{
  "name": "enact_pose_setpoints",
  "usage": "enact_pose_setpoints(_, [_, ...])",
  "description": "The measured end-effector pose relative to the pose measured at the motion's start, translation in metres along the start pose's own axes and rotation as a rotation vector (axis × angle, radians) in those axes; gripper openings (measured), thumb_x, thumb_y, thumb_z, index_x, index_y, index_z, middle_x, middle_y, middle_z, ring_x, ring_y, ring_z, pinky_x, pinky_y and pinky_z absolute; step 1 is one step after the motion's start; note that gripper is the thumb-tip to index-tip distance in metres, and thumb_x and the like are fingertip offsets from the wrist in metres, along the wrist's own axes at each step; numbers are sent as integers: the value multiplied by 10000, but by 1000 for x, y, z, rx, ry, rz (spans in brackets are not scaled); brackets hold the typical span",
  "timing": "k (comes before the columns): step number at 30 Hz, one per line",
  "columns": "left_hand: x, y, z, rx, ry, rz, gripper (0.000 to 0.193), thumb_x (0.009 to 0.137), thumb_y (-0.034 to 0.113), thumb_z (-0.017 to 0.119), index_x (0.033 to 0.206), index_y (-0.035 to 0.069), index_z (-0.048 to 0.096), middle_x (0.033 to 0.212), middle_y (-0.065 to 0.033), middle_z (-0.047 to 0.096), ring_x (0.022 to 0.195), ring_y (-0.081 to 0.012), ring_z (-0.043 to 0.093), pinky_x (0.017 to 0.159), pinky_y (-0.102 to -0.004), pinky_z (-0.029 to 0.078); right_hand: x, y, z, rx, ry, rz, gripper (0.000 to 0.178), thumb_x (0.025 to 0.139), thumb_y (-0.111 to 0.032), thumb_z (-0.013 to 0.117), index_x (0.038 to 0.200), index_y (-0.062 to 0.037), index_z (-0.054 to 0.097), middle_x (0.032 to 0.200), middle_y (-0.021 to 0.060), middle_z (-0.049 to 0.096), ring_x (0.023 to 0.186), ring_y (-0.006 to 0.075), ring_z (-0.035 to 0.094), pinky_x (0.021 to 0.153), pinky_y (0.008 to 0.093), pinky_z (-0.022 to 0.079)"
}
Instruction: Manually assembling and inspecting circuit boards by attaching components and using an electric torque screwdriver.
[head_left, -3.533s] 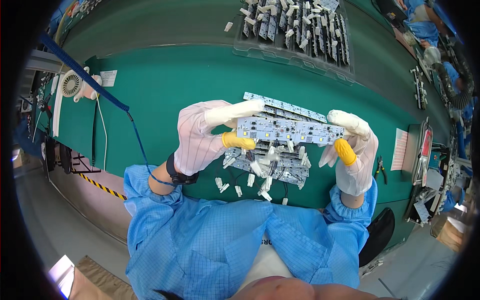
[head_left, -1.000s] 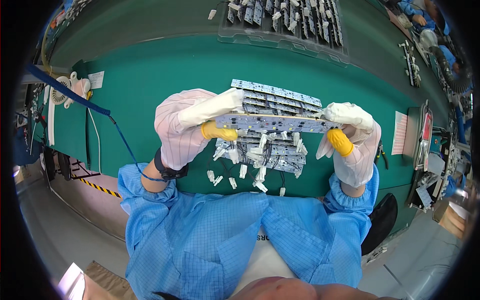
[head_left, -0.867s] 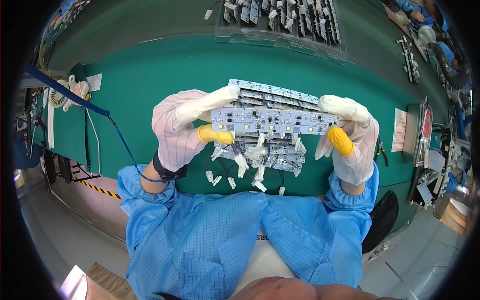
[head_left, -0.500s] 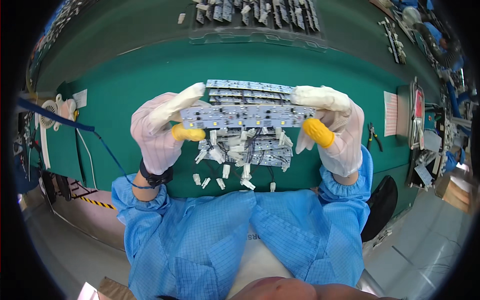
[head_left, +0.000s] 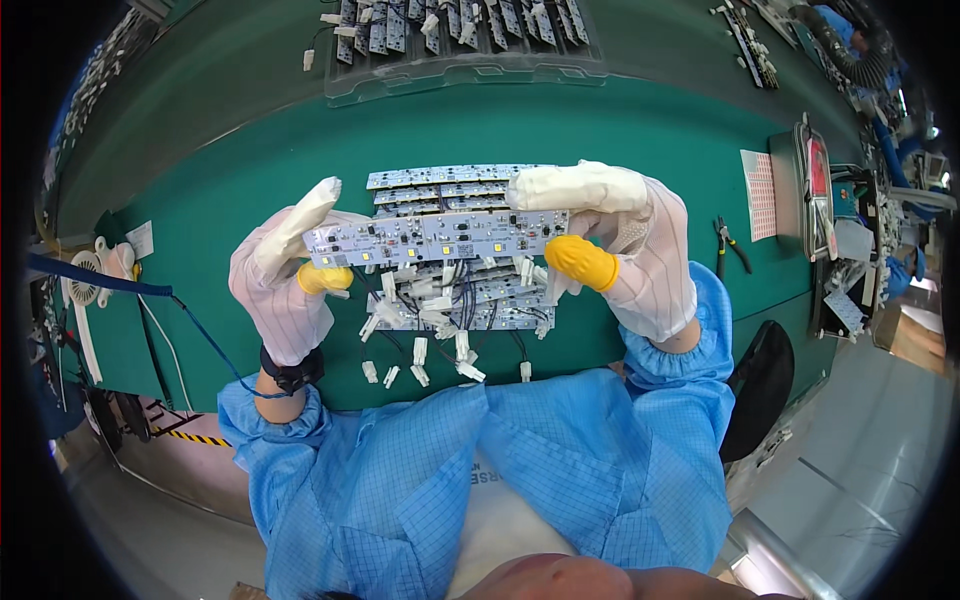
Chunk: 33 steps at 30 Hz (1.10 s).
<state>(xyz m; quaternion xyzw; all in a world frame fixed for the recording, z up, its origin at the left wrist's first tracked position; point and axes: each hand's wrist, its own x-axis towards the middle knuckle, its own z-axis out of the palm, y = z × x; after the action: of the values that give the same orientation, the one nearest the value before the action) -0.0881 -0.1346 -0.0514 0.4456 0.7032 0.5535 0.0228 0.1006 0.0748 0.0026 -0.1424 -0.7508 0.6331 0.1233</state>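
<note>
1. Green bench point(head_left: 640, 130) filling the upper view; clear tray point(head_left: 470, 75) of boards at 12 o'clock, pliers point(head_left: 730, 245) at 3 o'clock, blue cable point(head_left: 190, 320) trailing in from 9 o'clock.
2. Blue sleeves point(head_left: 480, 470) entering from 6 o'clock, forearms angled up and inward toward centre.
3. Stack of boards point(head_left: 450, 185) lying on the bench at centre, white connectors on thin wires point(head_left: 440, 320) spilling toward 6 o'clock.
4. Board strip point(head_left: 435, 238) held level above the stack, just at centre, long edge running 9 to 3 o'clock.
5. Right hand point(head_left: 620, 250), white glove, closed on the strip's 3 o'clock end: yellow-capped thumb in front, fingers wrapped over the top edge.
6. Left hand point(head_left: 285, 275), white glove, pinching the 9 o'clock end: yellow-capped thumb under, forefinger stretched up along the corner.
7. Best done, judging from this grip: holding only by the ends and edges, keeping clear of the parts on the face, even support at both ends so the strip stays flat, hanging wires kept free of the stack below.
</note>
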Motion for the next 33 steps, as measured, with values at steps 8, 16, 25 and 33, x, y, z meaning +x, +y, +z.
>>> enact_pose_setpoints(8, [9,7,-1,3,-75,-92,563,799,483,647,1080,-4,669,867,-87,686,745,-134,647,678,-244,494,5,-7,3,121,-22,-97,562,781,-326,740,1141,70,568,917,137,669,566,131,625,499,208,489])
enact_pose_setpoints(16, [-2,8,-1,37,67,-95,447,677,320,751,989,5,701,864,-104,694,701,-182,660,650,-264,508,7,-3,8,118,40,24,460,836,-250,661,1157,61,554,1000,148,642,549,136,622,452,194,464])
enact_pose_setpoints(25, [15,16,-5,79,-63,11,509,651,326,759,1090,81,682,762,-42,676,664,-179,626,630,-263,481,6,3,12,89,57,-49,475,825,-270,660,1150,57,546,944,163,630,500,140,605,404,182,428])
enact_pose_setpoints(33, [15,21,-4,-8,-35,117,513,644,316,762,1075,50,680,830,-75,692,651,-173,622,622,-263,487,9,9,9,134,61,-79,453,853,-266,636,1149,65,547,995,157,631,521,137,613,423,178,445])
